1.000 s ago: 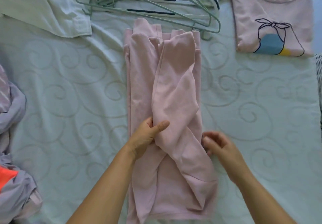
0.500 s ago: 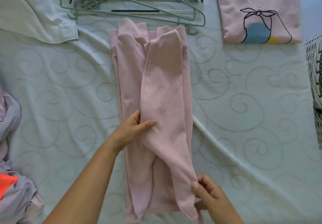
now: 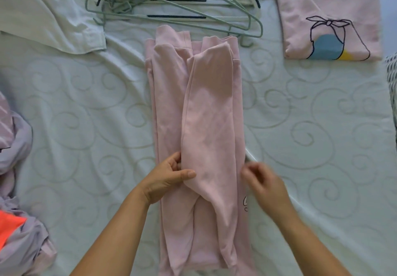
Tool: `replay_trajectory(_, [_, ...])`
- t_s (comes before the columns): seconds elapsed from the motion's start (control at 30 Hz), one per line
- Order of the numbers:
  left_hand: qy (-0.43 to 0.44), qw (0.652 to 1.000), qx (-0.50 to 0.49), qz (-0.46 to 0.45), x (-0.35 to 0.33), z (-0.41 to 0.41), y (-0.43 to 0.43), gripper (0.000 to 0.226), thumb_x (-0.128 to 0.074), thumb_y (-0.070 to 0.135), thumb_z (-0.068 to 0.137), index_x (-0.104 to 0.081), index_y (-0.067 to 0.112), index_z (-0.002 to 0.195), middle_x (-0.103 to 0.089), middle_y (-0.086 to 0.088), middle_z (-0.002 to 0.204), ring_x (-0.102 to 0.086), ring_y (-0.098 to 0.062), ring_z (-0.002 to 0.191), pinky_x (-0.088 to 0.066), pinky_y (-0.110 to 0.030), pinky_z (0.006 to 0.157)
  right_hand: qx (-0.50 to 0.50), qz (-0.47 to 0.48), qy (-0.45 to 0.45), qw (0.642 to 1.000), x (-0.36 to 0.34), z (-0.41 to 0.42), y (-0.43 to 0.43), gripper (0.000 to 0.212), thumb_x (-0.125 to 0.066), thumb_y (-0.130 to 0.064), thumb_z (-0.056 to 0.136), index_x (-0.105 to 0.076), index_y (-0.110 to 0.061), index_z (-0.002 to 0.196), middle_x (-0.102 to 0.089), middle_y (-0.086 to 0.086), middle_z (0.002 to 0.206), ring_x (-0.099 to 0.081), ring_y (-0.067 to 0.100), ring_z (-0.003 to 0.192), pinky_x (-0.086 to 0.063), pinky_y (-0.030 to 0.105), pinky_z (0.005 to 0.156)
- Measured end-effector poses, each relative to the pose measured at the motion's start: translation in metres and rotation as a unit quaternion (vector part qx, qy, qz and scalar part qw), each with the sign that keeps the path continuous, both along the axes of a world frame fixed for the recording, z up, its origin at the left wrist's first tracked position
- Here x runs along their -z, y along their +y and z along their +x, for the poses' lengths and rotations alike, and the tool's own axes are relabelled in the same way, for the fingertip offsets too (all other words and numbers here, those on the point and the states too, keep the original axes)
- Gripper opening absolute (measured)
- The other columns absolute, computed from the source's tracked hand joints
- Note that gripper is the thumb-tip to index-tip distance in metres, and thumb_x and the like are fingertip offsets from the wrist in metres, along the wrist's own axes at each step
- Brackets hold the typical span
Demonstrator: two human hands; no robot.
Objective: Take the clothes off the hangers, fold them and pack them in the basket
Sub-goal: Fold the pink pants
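1. Head view, the garment: a pink top (image 3: 199,125) lies on the bed (image 3: 322,146), its sides and sleeves already folded in so that it forms one narrow strip in the middle of the picture.
2. Head view, which way it points: the strip's long axis runs straight away from the person. Its far end lies just short of the pile of hangers (image 3: 171,0), and its near end runs to the bottom edge of the picture. One folded-in sleeve lies along the top, slightly slanted.
3. Head view, the hands: the left hand (image 3: 166,179) pinches the left edge of the upper sleeve layer, thumb on top and fingers tucked beneath. The right hand (image 3: 265,184) is blurred at the strip's right edge, its fingers loosely curled. Whether it holds any cloth I cannot tell.
4. Head view, what looks done: the hangers are bare, and a folded pink T-shirt (image 3: 328,17) with a printed figure lies flat to the upper right.
5. Head view, what looks left: by my reading this top still needs its crosswise folds. A white garment (image 3: 43,11) at upper left and a crumpled lilac and orange heap (image 3: 19,243) at lower left lie unfolded. A patterned edge (image 3: 392,82) at far right may be the basket, and nothing is seen packed.
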State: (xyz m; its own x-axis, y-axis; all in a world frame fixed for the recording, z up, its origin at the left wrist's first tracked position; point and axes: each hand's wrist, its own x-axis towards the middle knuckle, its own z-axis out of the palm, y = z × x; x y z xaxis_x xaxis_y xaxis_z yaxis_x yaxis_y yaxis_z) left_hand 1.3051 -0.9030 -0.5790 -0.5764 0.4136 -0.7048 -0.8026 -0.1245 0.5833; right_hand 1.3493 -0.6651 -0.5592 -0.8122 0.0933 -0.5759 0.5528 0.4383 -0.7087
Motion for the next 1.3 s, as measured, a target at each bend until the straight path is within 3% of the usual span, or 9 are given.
replay_trajectory(0.13, [-0.001, 0.999, 0.032, -0.028, 0.003, -0.006, 0.001, 0.086, -0.092, 0.035, 0.037, -0.057, 0.016, 0.113, -0.072, 0.002, 0.104, -0.067, -0.014, 0.098, -0.053, -0.021, 0.075, 0.06, -0.007, 0.144, 0.988, 0.009, -0.144, -0.028, 0.034, -0.063, -0.028, 0.088, -0.055, -0.009, 0.115, -0.053, 0.002, 0.109, -0.053, 0.005, 0.096, -0.044, 0.015, 0.087])
replay_trajectory(0.33, [0.017, 0.994, 0.075, -0.079, 0.012, -0.003, 0.003, 0.069, -0.082, 0.038, 0.043, -0.06, 0.024, 0.107, -0.071, 0.009, 0.104, -0.066, -0.008, 0.099, -0.052, -0.022, 0.082, 0.073, -0.08, -0.012, 0.994, -0.001, -0.255, -0.051, 0.046, -0.061, -0.056, 0.081, -0.059, -0.017, 0.106, -0.058, -0.001, 0.103, -0.056, 0.013, 0.096, -0.045, 0.025, 0.084])
replay_trajectory(0.5, [0.026, 0.994, 0.074, -0.071, 0.016, 0.0, 0.0, 0.061, -0.084, 0.031, 0.05, -0.06, 0.025, 0.106, -0.07, 0.011, 0.104, -0.065, -0.004, 0.1, -0.051, -0.019, 0.082, 0.118, -0.144, 0.096, 0.978, -0.013, -0.271, -0.056, 0.017, -0.058, -0.019, 0.087, -0.054, -0.022, 0.07, -0.057, -0.004, 0.071, -0.055, 0.01, 0.07, -0.048, 0.024, 0.066])
replay_trajectory(0.6, [0.022, 0.997, 0.046, -0.05, 0.019, 0.001, 0.004, 0.043, -0.078, 0.007, 0.071, -0.058, 0.017, 0.107, -0.071, 0.006, 0.101, -0.066, -0.004, 0.095, -0.05, -0.018, 0.079, 0.14, -0.142, 0.099, 0.975, 0.001, -0.28, -0.045, 0.013, -0.054, -0.018, 0.091, -0.052, -0.018, 0.078, -0.057, -0.002, 0.076, -0.055, 0.012, 0.071, -0.049, 0.027, 0.068])
replay_trajectory(0.77, [0.041, 0.997, 0.016, -0.056, 0.026, 0.007, 0.008, 0.052, -0.075, 0.036, 0.062, -0.059, 0.014, 0.107, -0.072, 0.005, 0.096, -0.066, -0.009, 0.095, -0.051, -0.021, 0.08, 0.094, -0.095, 0.067, 0.989, 0.023, -0.289, -0.042, 0.011, -0.055, -0.016, 0.092, -0.057, -0.017, 0.081, -0.06, -0.005, 0.081, -0.057, 0.006, 0.071, -0.05, 0.019, 0.065])
replay_trajectory(0.9, [0.074, 0.994, -0.005, -0.08, 0.026, 0.013, 0.011, 0.021, -0.072, 0.016, 0.08, -0.062, 0.012, 0.098, -0.072, 0.011, 0.088, -0.065, -0.002, 0.086, -0.05, -0.017, 0.074, 0.089, -0.12, 0.1, 0.984, 0.024, -0.298, -0.046, 0.003, -0.058, -0.016, 0.09, -0.059, -0.017, 0.087, -0.061, -0.003, 0.084, -0.059, 0.009, 0.075, -0.051, 0.024, 0.071])
replay_trajectory(1.03, [0.102, 0.98, -0.112, -0.13, 0.027, 0.03, 0.022, 0.043, -0.074, 0.037, 0.067, -0.061, 0.001, 0.087, -0.065, -0.005, 0.08, -0.059, -0.015, 0.077, -0.048, -0.034, 0.071, 0.035, 0.055, 0.163, 0.984, 0.025, -0.296, -0.047, 0.046, -0.055, -0.027, 0.092, -0.041, -0.008, 0.132, -0.05, 0.003, 0.126, -0.049, 0.012, 0.111, -0.038, 0.023, 0.096])
replay_trajectory(1.17, [0.133, 0.957, -0.157, -0.202, 0.026, 0.045, 0.03, 0.036, -0.06, 0.051, 0.071, -0.053, 0.016, 0.065, -0.047, 0.008, 0.06, -0.043, -0.005, 0.06, -0.036, -0.024, 0.057, -0.162, 0.225, 0.374, 0.885, 0.034, -0.242, -0.05, 0.051, -0.039, -0.029, 0.095, -0.037, -0.006, 0.14, -0.035, 0.014, 0.147, -0.029, 0.027, 0.137, -0.016, 0.033, 0.114])
replay_trajectory(1.3, [0.175, 0.939, -0.142, -0.259, 0.028, 0.039, 0.034, 0.043, -0.054, 0.054, 0.072, -0.048, 0.012, 0.064, -0.041, 0.009, 0.054, -0.037, -0.001, 0.052, -0.031, -0.02, 0.05, -0.357, 0.358, 0.248, 0.826, 0.071, -0.21, -0.051, 0.066, -0.009, -0.054, 0.089, -0.02, -0.026, 0.148, -0.008, 0.002, 0.158, -0.004, 0.018, 0.145, 0.011, 0.03, 0.112])
